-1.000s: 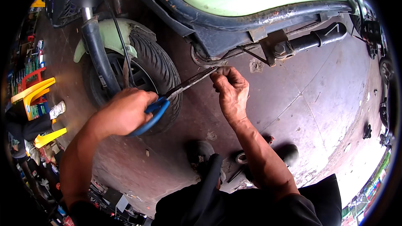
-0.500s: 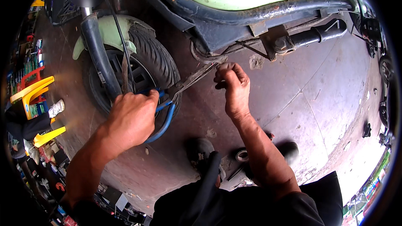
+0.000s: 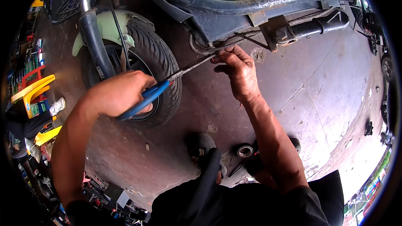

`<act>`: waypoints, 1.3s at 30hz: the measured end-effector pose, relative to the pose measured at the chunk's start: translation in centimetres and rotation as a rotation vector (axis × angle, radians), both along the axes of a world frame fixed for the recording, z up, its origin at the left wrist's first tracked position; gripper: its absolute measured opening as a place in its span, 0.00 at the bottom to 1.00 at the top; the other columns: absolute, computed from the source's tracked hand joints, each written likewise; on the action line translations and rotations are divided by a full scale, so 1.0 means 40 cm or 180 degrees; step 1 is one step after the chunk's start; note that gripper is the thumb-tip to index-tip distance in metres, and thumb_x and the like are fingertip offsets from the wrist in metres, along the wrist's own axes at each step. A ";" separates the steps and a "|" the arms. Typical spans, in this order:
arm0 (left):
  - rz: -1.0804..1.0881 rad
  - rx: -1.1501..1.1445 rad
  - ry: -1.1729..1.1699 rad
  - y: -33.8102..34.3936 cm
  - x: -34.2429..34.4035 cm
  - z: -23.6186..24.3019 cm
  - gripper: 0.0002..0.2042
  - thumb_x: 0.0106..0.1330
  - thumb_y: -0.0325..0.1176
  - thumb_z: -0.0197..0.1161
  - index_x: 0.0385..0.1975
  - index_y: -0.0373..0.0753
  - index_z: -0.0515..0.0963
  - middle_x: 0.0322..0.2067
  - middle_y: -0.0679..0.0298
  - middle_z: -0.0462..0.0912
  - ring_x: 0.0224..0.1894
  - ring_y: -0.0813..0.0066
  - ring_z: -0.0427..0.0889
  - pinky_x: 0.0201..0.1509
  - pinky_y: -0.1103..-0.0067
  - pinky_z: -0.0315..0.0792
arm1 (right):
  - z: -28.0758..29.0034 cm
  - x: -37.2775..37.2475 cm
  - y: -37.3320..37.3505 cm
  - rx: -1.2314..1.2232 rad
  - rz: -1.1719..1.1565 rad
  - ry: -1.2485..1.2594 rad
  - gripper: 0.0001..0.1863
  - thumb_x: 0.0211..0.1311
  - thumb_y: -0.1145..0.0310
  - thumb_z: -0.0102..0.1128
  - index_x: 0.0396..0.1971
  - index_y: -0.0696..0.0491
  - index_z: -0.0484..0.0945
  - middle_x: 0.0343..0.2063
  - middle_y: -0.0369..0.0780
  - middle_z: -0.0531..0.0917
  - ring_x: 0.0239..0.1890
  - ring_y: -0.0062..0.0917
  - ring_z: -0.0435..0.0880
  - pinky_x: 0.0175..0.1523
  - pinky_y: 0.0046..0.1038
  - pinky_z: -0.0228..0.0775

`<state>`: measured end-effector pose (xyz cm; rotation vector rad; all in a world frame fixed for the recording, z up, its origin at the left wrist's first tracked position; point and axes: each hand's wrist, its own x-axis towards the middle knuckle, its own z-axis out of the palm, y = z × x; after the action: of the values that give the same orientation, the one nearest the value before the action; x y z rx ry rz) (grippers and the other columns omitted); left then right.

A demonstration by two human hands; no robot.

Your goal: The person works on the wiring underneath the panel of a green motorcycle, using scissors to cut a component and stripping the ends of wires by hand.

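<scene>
My left hand (image 3: 121, 94) is closed around the blue handles of long-nose pliers (image 3: 193, 65), seen nearly edge-on. Their slim jaws slant up to the right, and the tips meet the cables (image 3: 204, 51) under the scooter's footboard. At those tips my right hand (image 3: 238, 69) pinches with thumb and fingers; what lies between them is too small to make out, though a reddish bit shows at the fingertips. The scooter's front wheel (image 3: 157, 58) stands behind my left hand, and its dark underframe (image 3: 226, 25) is above my right.
A side stand or strut (image 3: 316, 32) juts from the underframe at right. On the floor by my shoes lies a round metal ring (image 3: 244, 151). At far left are a yellow chair (image 3: 35, 90) and a seated person's shoe (image 3: 57, 106). Parts and tools crowd the lower left.
My left hand has turned the pliers, so the spread blue handles now appear edge-on. My right hand has shifted slightly up and right, its fingers now at the plier tips.
</scene>
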<state>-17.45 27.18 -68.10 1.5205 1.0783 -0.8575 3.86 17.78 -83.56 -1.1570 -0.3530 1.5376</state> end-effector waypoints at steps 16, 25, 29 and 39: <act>-0.0884 0.1414 -0.0559 -0.048 -0.020 -0.005 0.10 0.50 0.24 0.61 0.32 0.29 0.74 0.21 0.47 0.76 0.24 0.52 0.79 0.29 0.67 0.70 | 0.016 -0.086 -0.038 -0.0338 -0.0255 0.0100 0.08 0.59 0.66 0.57 0.29 0.56 0.76 0.26 0.37 0.80 0.29 0.22 0.80 0.33 0.24 0.71; -0.1477 0.1851 -0.0010 -0.103 0.028 0.029 0.10 0.49 0.23 0.59 0.32 0.31 0.71 0.21 0.46 0.79 0.29 0.43 0.79 0.38 0.56 0.71 | -0.025 -0.093 -0.084 -0.0233 -0.0290 0.0089 0.07 0.57 0.69 0.50 0.27 0.56 0.75 0.25 0.38 0.79 0.27 0.22 0.79 0.32 0.23 0.70; -0.1460 0.1450 0.0156 -0.116 0.009 0.021 0.11 0.52 0.26 0.59 0.35 0.30 0.73 0.24 0.45 0.80 0.32 0.44 0.80 0.39 0.58 0.72 | -0.028 -0.075 -0.122 -0.0357 -0.0073 -0.0066 0.10 0.60 0.66 0.50 0.30 0.57 0.76 0.24 0.38 0.79 0.25 0.22 0.79 0.30 0.23 0.70; 0.0982 -0.0085 -0.0454 -0.260 -0.114 -0.075 0.19 0.58 0.25 0.63 0.50 0.33 0.71 0.21 0.73 0.69 0.24 0.88 0.70 0.28 0.84 0.70 | -0.022 -0.023 -0.089 -0.0052 -0.0097 -0.0887 0.13 0.62 0.64 0.60 0.40 0.57 0.78 0.32 0.36 0.81 0.36 0.19 0.78 0.42 0.24 0.70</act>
<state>-22.01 16.79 -71.11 1.3277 1.1532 -0.5403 2.96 14.21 -84.43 -1.3873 -0.5068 1.3563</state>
